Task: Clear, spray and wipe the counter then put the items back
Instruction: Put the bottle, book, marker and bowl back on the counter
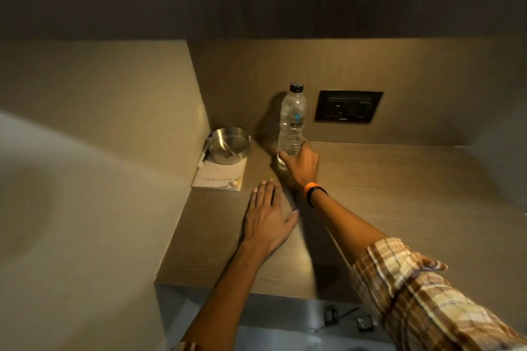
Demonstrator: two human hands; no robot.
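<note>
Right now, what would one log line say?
right hand: gripping water bottle | left hand: flat on counter | bottle: upright

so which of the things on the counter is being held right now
The water bottle: the right hand grips its base. The steel bowl and notepad sit untouched in the corner; the left hand lies flat on the counter.

Counter (399,194): tan woodgrain. Bottle (292,122): clear, black cap. Bowl (228,144): silver. Sleeve (422,299): brown-cream plaid. Wristband (309,189): orange.
</note>
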